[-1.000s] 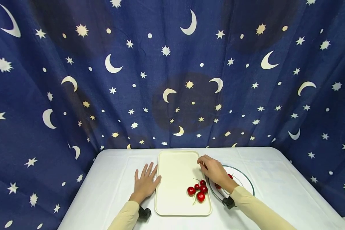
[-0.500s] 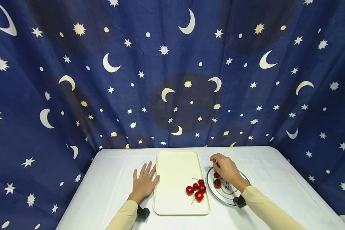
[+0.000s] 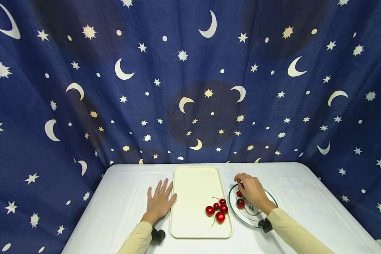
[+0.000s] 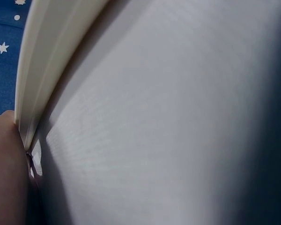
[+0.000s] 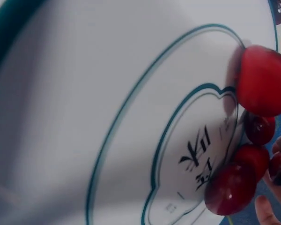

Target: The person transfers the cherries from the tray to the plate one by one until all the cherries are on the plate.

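My left hand lies with fingers spread on the tablecloth, its thumb and fingertips against the left rim of a cream tray. The left wrist view has part of that hand beside the tray's raised side. Over the far part of a white plate with a green rim is my right hand, fingers curled down. In the right wrist view its fingers pinch a dark red cherry. Other cherries, one bright red and one darker, lie on the plate; the hand partly hides them in the head view.
Several red cherries, some with stems, sit in the tray's near right corner. A white cloth covers the table. Behind it hangs a dark blue curtain with moons and stars. Black wrist cameras are strapped on.
From above the tray's right edge, my right hand has moved right to the plate, where it stays over the last half second. My left hand and the tray's cherries keep their places.
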A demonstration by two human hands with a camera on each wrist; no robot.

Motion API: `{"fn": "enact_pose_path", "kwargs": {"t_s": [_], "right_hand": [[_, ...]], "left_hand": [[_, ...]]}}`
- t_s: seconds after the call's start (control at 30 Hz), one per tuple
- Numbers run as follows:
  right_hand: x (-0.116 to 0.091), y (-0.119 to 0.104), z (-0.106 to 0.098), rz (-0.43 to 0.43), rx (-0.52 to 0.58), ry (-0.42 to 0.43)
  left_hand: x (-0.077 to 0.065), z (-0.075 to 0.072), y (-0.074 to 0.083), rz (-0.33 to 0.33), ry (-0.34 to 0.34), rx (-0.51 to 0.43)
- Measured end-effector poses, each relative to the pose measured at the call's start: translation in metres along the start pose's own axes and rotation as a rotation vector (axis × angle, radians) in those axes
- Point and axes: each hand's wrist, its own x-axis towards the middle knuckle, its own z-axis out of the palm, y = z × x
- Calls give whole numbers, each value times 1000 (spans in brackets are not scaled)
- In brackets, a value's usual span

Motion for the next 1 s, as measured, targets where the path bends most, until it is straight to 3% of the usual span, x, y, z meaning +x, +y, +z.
{"fn": "enact_pose_path", "kwargs": {"t_s": [0.23, 0.47, 1.0], "right_hand": [[-2, -1, 3, -25, -12, -24], [-6, -3, 3, -29, -15, -36], [-7, -5, 4, -35, -65, 0]], "left_hand": [[-1, 0, 0, -4, 3, -7], [-6, -9, 8, -6, -25, -21], [0, -2, 2, -6, -3, -1]]}}
